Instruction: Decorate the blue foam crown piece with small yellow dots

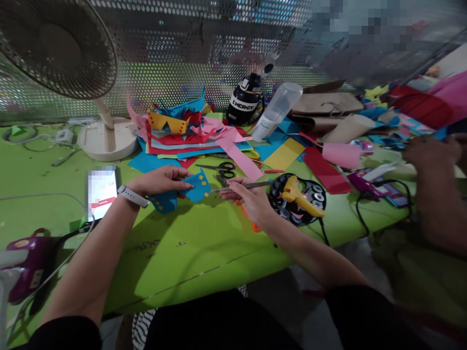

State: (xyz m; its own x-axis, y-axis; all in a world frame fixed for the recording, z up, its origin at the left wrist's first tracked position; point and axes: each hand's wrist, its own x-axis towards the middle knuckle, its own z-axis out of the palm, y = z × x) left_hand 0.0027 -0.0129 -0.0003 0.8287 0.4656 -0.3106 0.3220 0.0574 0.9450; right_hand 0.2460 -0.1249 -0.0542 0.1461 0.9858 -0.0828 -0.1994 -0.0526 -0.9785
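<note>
My left hand [166, 180], with a white band on its wrist, pinches a blue paper mask [197, 186] dotted with small yellow squares. Part of the mask hangs below the fingers, just over the green table. In my right hand [248, 197] is a pair of long, thin metal tweezers [263, 184]. Their tip points left and reaches the mask's right edge; whether it grips anything is too small to tell. Black scissors [226, 170] lie behind my hands. Orange pieces [256, 227] lie partly under my right hand.
A yellow glue gun [302, 198] rests on a black palette-shaped tray [277, 192]. Coloured sheets and a yellow mask [168, 123] are piled behind. A fan [107, 138] and phone [102, 192] stand left. Bottles [245, 99] stand at the back. A co-worker's arm [438, 194] is at right.
</note>
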